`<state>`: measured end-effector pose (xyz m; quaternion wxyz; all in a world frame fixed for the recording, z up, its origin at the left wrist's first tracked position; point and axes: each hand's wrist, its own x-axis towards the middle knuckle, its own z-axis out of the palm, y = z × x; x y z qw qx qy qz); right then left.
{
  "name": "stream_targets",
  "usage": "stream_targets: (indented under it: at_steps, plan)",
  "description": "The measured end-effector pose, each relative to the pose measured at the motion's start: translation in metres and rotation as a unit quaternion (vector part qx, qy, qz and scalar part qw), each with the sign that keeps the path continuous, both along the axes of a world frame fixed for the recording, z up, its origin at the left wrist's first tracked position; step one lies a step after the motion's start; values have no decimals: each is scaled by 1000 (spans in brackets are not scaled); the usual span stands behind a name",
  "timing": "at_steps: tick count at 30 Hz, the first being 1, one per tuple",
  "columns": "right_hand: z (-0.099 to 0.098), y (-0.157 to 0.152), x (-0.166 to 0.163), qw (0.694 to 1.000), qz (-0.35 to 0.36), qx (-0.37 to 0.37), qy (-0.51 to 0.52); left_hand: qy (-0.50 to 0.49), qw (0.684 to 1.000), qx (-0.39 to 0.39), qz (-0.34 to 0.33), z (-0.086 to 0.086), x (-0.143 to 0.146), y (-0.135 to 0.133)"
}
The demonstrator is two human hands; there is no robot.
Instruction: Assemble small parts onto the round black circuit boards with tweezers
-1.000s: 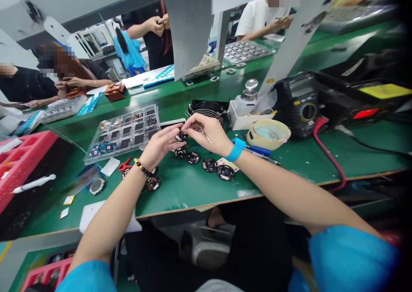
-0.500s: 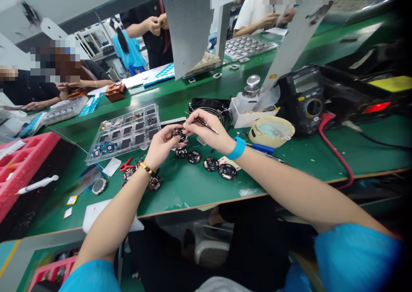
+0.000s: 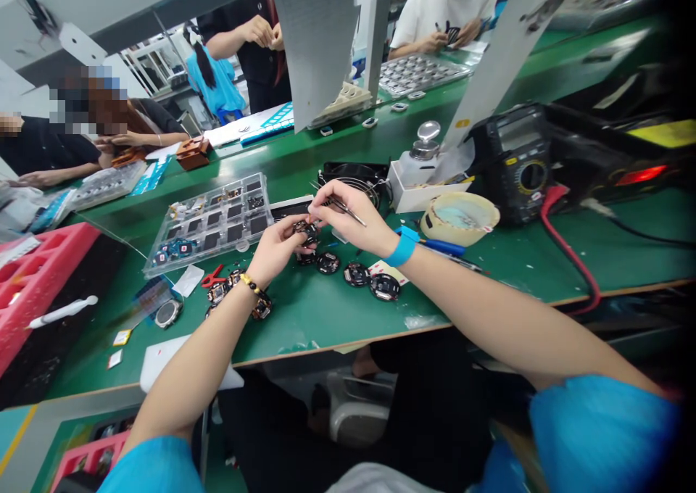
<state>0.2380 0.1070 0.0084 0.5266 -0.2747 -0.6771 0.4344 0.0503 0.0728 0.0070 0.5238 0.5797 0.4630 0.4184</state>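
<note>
My left hand (image 3: 276, 250) grips a small round watch module (image 3: 307, 232), dark with copper-coloured parts, between thumb and fingers above the bench. Close against it, my right hand (image 3: 348, 214) has its thumb and forefinger pinched at the module's upper edge; any small part between those fingertips is too small to make out. Slim metal tweezers (image 3: 353, 217) lie tucked in the right hand, one end sticking out toward the wrist. Just below the hands, round black watch housings (image 3: 357, 275) rest on the green bench. Several more copper-and-black modules (image 3: 217, 292) lie beside my left wrist.
A clear compartment tray (image 3: 212, 221) of parts stands behind my left hand, with red pliers (image 3: 212, 276) nearer. Rightward are a fan (image 3: 353, 177), a pump bottle (image 3: 425, 145), a cream bowl (image 3: 460, 214) and a multimeter (image 3: 522, 163). Co-workers sit across the bench.
The module in my left hand has tilted and shifted slightly right and down. My right hand stays pinched against it, almost unmoved. Across the bench, a co-worker's hands have shifted.
</note>
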Motion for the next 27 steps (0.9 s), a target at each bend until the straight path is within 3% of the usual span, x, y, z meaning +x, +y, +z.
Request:
stream_targets:
  at_steps: [4, 9, 17, 21, 27]
  plan:
    - [2, -1, 0, 999, 7, -40, 28, -3, 1000, 0, 18, 1, -2, 1]
    - [6, -5, 1, 993, 18, -99, 54, 20, 997, 55, 53, -1, -4, 3]
    - [5, -6, 0, 966, 59, -220, 124, 42, 990, 112, 72, 3, -3, -1]
    - [6, -11, -2, 979, 64, -166, 97, 106, 970, 187, 116, 4, -2, -2]
    - [10, -20, -1, 997, 9, 65, -41, 97, 967, 200, 126, 3, -5, -1]
